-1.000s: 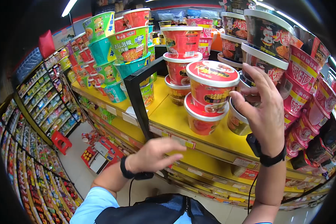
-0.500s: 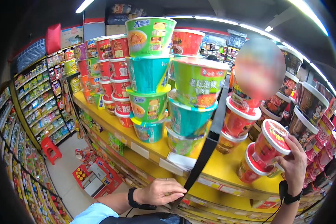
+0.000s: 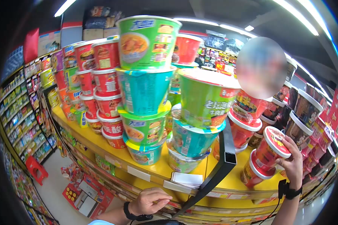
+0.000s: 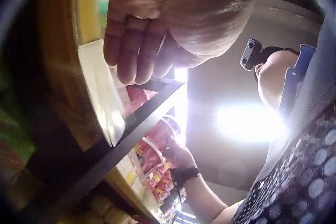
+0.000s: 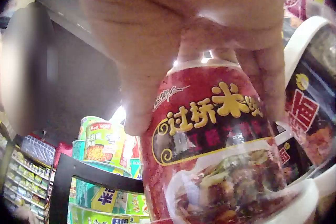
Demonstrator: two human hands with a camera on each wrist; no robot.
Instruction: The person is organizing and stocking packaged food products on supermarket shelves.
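My right hand (image 3: 292,161) grips a red instant noodle cup (image 3: 269,149) with a white-rimmed lid, thumb on its near side and fingers over its far side. In the right wrist view, gold lettering and a food picture show on the cup (image 5: 210,129). It sits slightly tilted over another red noodle cup (image 3: 251,176) on the yellow shelf (image 3: 229,182). My left hand (image 3: 150,200) hangs in front of the shelf edge with fingers loosely bent and nothing in them. In the left wrist view its fingers (image 4: 134,50) appear near the black frame bar (image 4: 142,113).
A black metal frame (image 3: 223,157) divides the shelf. Tall stacks of green and teal noodle cups (image 3: 146,90) stand left of it, dark cups (image 3: 304,108) at the right. White cards (image 3: 187,179) lie at the shelf edge. A red stool (image 3: 36,170) stands on the floor.
The head view has swung left. My right hand has gone from beside the red noodle cup to holding it. The left hand came near the black frame, then drew slightly away to the left.
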